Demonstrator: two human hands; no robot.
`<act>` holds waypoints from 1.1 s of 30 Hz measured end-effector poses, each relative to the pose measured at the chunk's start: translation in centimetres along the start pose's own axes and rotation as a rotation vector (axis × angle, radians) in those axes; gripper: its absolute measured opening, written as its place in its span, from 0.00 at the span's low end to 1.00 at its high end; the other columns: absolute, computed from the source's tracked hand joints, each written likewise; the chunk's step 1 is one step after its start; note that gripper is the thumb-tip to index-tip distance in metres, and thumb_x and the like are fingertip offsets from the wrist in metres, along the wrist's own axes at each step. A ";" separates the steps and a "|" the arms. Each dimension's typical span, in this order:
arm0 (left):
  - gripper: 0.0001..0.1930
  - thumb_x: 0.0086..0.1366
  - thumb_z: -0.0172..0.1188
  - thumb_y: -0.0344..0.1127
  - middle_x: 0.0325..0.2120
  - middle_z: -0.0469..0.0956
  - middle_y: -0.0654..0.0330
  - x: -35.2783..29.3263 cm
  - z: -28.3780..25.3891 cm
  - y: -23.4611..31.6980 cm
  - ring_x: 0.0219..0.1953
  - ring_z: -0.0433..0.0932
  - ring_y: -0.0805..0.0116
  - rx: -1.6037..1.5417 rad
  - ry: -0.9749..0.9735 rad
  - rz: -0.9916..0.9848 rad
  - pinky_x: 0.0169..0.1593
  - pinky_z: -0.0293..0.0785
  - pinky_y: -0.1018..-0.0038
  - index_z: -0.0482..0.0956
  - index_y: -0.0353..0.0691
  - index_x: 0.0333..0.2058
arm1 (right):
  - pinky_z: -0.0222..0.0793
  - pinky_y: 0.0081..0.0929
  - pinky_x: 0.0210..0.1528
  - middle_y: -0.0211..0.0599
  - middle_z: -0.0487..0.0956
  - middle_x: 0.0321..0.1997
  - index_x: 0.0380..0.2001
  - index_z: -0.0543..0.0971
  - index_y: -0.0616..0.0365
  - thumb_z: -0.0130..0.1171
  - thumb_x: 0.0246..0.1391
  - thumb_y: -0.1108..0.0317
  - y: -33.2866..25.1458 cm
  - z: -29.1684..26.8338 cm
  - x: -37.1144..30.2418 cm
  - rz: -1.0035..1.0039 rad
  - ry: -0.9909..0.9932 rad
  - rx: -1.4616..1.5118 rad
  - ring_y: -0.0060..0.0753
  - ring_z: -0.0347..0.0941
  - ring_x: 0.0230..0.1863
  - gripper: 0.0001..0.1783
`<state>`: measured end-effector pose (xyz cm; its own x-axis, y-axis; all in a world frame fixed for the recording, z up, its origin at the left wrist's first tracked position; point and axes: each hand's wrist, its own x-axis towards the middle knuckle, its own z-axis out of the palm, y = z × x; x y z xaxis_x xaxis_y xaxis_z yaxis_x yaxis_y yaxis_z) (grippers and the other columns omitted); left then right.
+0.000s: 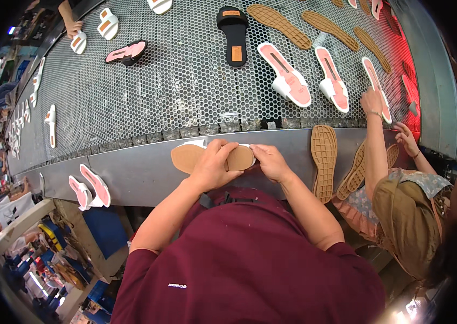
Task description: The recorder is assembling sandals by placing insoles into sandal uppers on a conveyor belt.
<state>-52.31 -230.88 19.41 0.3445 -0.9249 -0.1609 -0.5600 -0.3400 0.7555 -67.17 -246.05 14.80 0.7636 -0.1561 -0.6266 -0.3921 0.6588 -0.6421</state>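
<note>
Left hand [211,164] closed over the middle of a tan sole [192,157], fingers curled across the top. Right hand [270,162] pinching the sole's right end, fingers bent tight. Sole flat on the grey metal ledge [142,175], near edge of the mesh conveyor [174,81]. Ridged sole [324,162] just right.

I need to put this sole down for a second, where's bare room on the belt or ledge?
The mesh belt lies bare between the pink-lined black slide and the black slide. The grey ledge is bare between the pink-and-white pair and your left hand. Right of your right hand it is crowded with tan soles and a co-worker's arms.
</note>
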 end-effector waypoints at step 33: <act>0.34 0.46 0.75 0.31 0.47 0.76 0.47 0.9 2.7 1.2 0.49 0.76 0.48 -0.049 0.106 -0.057 0.52 0.73 0.61 0.71 0.36 0.52 | 0.74 0.32 0.48 0.41 0.80 0.44 0.57 0.71 0.64 0.64 0.57 0.63 -2.3 0.3 -3.6 -0.284 0.148 -0.389 0.29 0.77 0.42 0.27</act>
<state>-54.67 -232.58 18.46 0.4542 -0.8800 -0.1386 -0.5003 -0.3807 0.7777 -68.90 -246.74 18.68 0.7979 -0.4107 -0.4412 -0.3633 0.2564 -0.8957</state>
